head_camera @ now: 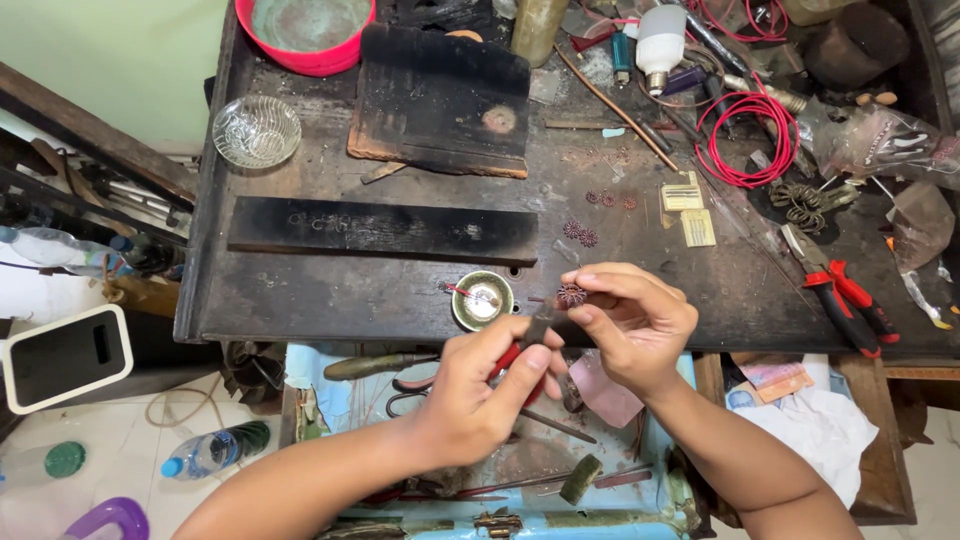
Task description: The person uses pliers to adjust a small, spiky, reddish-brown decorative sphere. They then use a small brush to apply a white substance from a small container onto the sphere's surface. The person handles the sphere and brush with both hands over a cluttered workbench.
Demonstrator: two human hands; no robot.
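Between the two hands, just above the near edge of the dark desk [400, 290], sits the small reddish-brown coiled ornament [572, 294]. The right hand [640, 330] pinches it at the fingertips, its grip closed around the piece from the right and below, so the round, ribbed face stays turned upward toward the camera, a hold that seems meant to keep the worked face in sight. The ornament is roughly round, so it has no clear long axis.

The left hand [480, 395] is wrapped shut around red-handled pliers [530, 340], whose dark nose runs up and to the right, ending at the lower left edge of the ornament. The tool's long axis thus lies diagonally, handles toward the person's body, tip at the piece. Whether the nose actually bites the ornament is too small to tell.

Just left of the grip stands a small metal bowl [482, 300] with a thin red-tipped stick lying in it, close by, probably for easy reach. Beyond the grip, farther up the desk, several similar coiled pieces [581, 233] lie loose, and yellow cards [690, 212] sit to their right. Well to the right of the hands rest another pair of red-handled pliers [845, 295], and farther up, a loop of red wire [748, 138]. A long charred board [385, 230] lies up and left of the bowl.
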